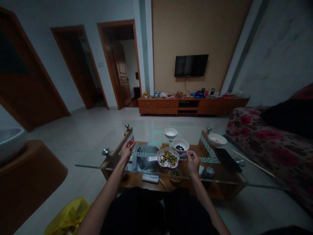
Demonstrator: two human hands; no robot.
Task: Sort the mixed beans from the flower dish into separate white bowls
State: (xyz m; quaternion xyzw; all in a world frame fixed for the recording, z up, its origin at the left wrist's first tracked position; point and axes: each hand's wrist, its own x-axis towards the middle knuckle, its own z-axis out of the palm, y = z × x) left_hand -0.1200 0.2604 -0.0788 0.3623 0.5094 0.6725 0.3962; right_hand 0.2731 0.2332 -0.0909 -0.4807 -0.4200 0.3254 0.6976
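Observation:
My right hand (pixel 193 162) grips a slim blue utensil (pixel 186 154), perhaps a spoon, at the right rim of a flower-shaped bowl (pixel 158 159). Mixed beans or seeds (pixel 168 157), green, brown and pale, lie in that bowl. A small white label (pixel 153 158) with a purple edge sits at its left side. My left hand (pixel 128 150) hovers above the left part of the glass table, fingers loosely bent and apart, seemingly holding nothing. Just behind the flower-shaped bowl stands a white bowl (pixel 184 142) with black beans (pixel 179 148) inside.
Farther back on the glass table (pixel 144 132) is another white bowl (pixel 170 133); a bowl with pale contents (pixel 217 139) stands right. Beneath the glass show a bowl of brownish pieces (pixel 175 176) and a white power strip (pixel 150 178). A flowered sofa (pixel 254 130) lies right.

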